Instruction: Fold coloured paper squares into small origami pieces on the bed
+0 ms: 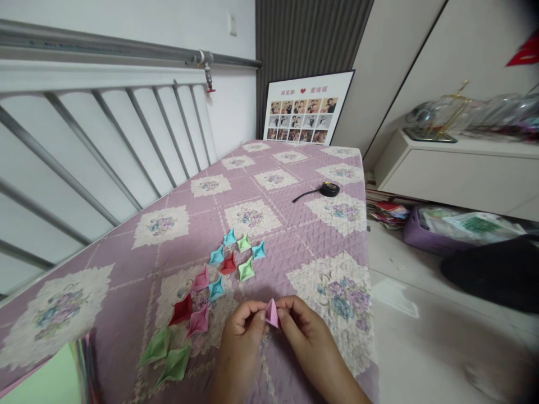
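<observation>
Between my two hands is a small pink folded paper piece (272, 314), its point facing up. My left hand (243, 331) pinches its left side between thumb and fingers. On the right side my right hand (301, 325) pinches it the same way. Left of my hands, folded paper pieces lie in loose rows on the cloth. Among them are a red piece (181, 310), a pink piece (198, 320), a blue piece (217, 288), a light green piece (246, 269) and a larger green piece (174, 365). Parts of the held paper are hidden behind my fingers.
A stack of coloured paper (46, 376) lies at the lower left. Farther back on the quilted purple cloth (269, 258) rests a black tape measure (329, 189) with a strap. A radiator (126, 134) runs along the left wall. A photo board (307, 109) leans behind the table.
</observation>
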Available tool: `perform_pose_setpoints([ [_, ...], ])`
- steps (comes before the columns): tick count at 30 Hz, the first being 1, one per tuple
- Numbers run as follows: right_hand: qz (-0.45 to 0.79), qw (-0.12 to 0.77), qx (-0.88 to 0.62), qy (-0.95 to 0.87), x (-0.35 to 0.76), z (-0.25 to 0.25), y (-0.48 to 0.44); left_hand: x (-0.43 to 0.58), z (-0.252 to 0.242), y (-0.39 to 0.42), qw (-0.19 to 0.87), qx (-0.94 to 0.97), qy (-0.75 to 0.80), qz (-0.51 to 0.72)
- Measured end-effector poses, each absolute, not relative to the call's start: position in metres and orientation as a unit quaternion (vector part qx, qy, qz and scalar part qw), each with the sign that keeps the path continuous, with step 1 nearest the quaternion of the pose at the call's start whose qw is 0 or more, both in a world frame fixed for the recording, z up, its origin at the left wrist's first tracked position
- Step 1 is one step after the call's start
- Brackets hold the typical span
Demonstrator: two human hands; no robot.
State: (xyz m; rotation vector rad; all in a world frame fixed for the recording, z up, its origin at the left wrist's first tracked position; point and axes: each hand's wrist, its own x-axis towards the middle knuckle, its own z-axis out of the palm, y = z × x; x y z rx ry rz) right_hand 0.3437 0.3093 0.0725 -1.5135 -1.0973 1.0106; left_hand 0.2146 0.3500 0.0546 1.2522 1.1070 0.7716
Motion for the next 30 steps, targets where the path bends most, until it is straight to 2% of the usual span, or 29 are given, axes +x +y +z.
perform_pose_setpoints([
  [13,0.319,0.44,-0.668,-0.508,0.344,0.069,0.307,0.219,0.062,0.348,0.587,0.56,0.472,0.345],
  [22,0.477,0.501,-0.582,-0.427,0.345,0.074,0.309,0.216,0.055,0.351,0.61,0.542,0.465,0.344],
  [30,0.562,0.543,-0.507,-0.364,0.343,0.075,0.31,0.217,0.046,0.351,0.661,0.469,0.455,0.368],
])
